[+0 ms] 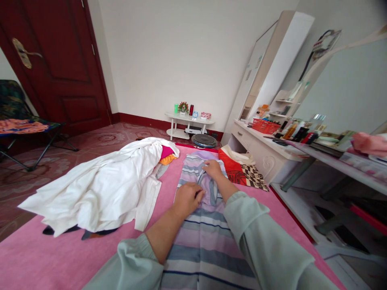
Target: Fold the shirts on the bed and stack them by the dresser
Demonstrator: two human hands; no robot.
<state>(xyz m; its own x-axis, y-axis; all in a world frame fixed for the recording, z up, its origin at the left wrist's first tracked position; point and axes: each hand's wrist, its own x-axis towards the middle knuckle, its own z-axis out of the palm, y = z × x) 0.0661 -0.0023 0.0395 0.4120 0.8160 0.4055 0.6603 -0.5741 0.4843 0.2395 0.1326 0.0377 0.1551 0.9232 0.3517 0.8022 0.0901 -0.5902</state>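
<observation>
A striped garment in grey, lilac, white and navy lies lengthwise over the pink bed cover, reaching toward me. A loose folded part of it, perhaps a sleeve, is bunched between my hands. My left hand rests on the garment's left side, its fingers curled in and closed on the cloth. Farther up, my right hand pinches the fabric near the lilac end. Both fingertips are partly hidden, so the exact grip is hard to see.
White clothing lies heaped on the left, over other coloured cloth. A red and patterned folded garment lies at the far right. Beyond stand a low white table and a dressing table with bottles. A folding chair stands left.
</observation>
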